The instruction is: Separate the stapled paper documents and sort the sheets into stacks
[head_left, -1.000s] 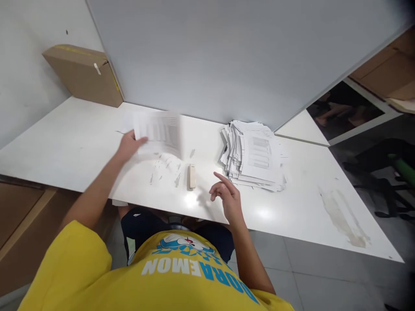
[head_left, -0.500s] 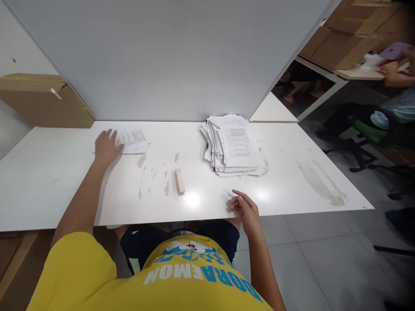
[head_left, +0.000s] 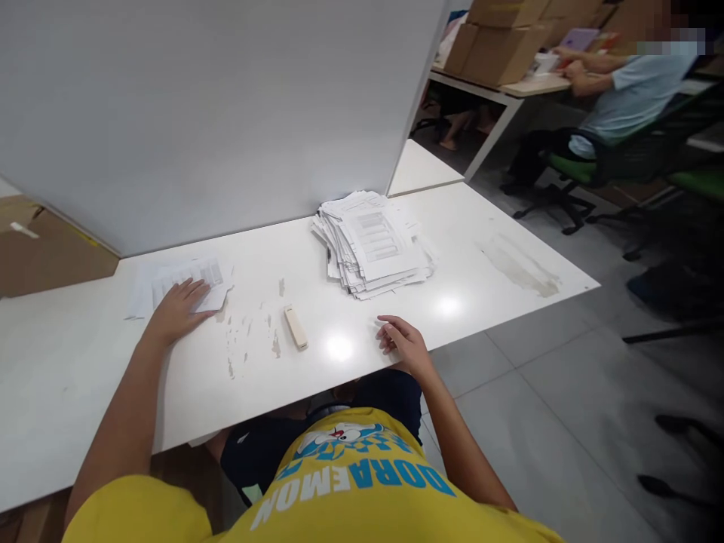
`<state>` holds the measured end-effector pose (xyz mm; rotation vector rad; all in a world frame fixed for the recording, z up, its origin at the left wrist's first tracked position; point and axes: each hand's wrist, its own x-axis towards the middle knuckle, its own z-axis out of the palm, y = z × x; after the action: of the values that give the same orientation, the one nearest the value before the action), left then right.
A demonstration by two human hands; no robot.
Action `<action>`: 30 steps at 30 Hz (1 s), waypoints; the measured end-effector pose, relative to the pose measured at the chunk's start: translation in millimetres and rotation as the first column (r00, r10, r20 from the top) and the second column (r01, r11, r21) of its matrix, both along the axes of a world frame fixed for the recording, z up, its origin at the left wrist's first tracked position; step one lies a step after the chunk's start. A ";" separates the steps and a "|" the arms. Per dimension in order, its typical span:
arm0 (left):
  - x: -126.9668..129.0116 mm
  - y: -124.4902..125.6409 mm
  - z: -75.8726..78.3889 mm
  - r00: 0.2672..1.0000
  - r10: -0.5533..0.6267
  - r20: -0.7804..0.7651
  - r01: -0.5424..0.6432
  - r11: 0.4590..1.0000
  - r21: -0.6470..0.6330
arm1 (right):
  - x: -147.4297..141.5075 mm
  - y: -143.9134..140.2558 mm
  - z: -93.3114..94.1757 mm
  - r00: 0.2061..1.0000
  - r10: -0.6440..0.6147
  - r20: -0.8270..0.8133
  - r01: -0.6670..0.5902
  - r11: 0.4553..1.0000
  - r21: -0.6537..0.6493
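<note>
My left hand (head_left: 176, 308) lies flat, fingers spread, on a printed sheet of paper (head_left: 195, 280) at the left of the white table (head_left: 84, 362). My right hand (head_left: 403, 343) rests on the table's front edge, fingers loosely curled, holding nothing. Between my hands lies a small beige bar-shaped object (head_left: 296, 327). Behind my right hand stands a thick, untidy stack of printed papers (head_left: 373, 241) against the white partition (head_left: 215, 105).
A brown cardboard box (head_left: 45, 245) sits at the far left by the partition. Scuff marks spot the table's middle and right. At the upper right another person in a light blue shirt (head_left: 627, 83) sits at a table with cardboard boxes (head_left: 498, 38).
My left hand has carried a sheet to the left and laid it flat on the table. My right hand dropped to the table's front edge. The view has swung to the right.
</note>
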<state>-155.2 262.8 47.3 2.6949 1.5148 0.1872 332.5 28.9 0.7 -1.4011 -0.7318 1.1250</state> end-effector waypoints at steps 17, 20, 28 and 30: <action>20.5 36.7 12.7 0.994 0.022 -0.103 -0.006 0.988 0.154 | 55.4 64.1 8.8 0.827 -0.307 0.471 0.247 0.951 0.186; 25.5 46.1 16.6 0.998 -0.020 -0.059 0.031 0.981 0.193 | 83.7 108.9 20.4 0.672 -0.275 0.688 0.304 0.949 0.082; 29.9 14.6 -3.4 0.867 0.136 0.479 -0.342 0.862 0.373 | 81.4 150.7 17.8 0.665 -0.368 0.650 0.473 0.881 0.016; 41.1 -7.0 -13.5 0.756 0.129 0.641 -0.441 0.824 0.355 | 82.8 145.0 14.7 0.710 -0.429 0.559 0.489 0.871 0.048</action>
<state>-114.1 255.8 33.9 2.2644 1.8140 1.4710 415.3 173.9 15.4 -1.9051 -0.6653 0.3481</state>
